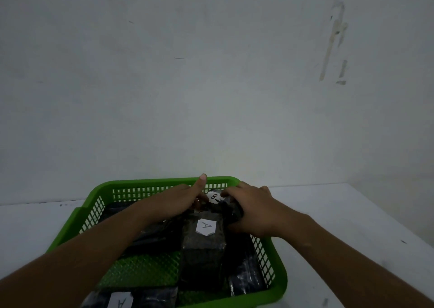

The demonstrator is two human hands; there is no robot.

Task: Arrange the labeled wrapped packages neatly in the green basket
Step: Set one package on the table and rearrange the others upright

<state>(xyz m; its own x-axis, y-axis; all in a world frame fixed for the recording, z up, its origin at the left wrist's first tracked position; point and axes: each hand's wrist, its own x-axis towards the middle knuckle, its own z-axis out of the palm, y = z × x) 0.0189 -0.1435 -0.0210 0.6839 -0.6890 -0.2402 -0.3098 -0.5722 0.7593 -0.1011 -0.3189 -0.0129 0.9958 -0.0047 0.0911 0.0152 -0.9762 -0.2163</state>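
A black package with a B label [213, 195] sits at the far end of a green basket [280, 282], gripped by both hands: left hand [180, 198] with thumb raised, right hand [252, 210] curled around it. An A package [203, 244] lies just nearer. The basket rests on a white table [352, 213].

Pale worktop against a scuffed wall

The white worktop [340, 216] runs up to a grey-white wall [187, 73]; peeling streaks [334, 42] mark the wall high above the worktop's right end, and small dark specks dot the worktop surface.
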